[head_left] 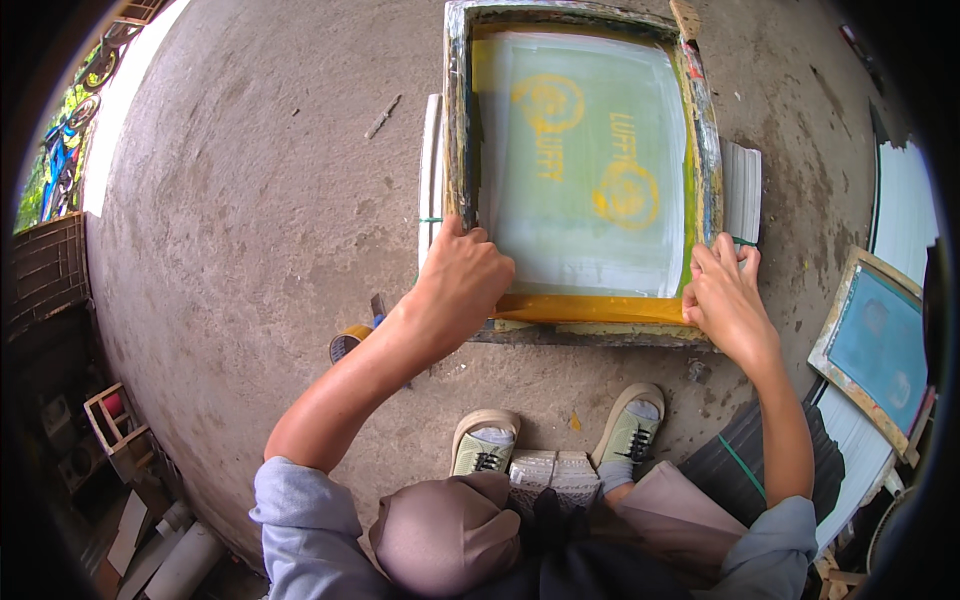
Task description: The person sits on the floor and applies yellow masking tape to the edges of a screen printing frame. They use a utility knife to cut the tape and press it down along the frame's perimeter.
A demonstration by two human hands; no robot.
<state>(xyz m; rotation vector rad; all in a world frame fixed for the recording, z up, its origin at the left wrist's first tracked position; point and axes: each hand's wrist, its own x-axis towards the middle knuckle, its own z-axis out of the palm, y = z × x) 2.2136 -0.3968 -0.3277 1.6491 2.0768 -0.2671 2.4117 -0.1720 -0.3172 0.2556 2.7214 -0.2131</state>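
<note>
Head view: the paint-smeared screen frame (458,120) lies straight ahead, its near end between the two hands and most of it stretching away beyond them. Left hand (468,268) on the near left corner, fingers curled in! Right hand (728,300) opposite, fingers bent at the near right corner, by the end of an amber strip (600,310) that spans the near edge! Whether either hand grips or just presses, can't tell. White sheets (742,190) jut out beneath; a tape roll (342,338) sits left on the floor (250,250).
</note>
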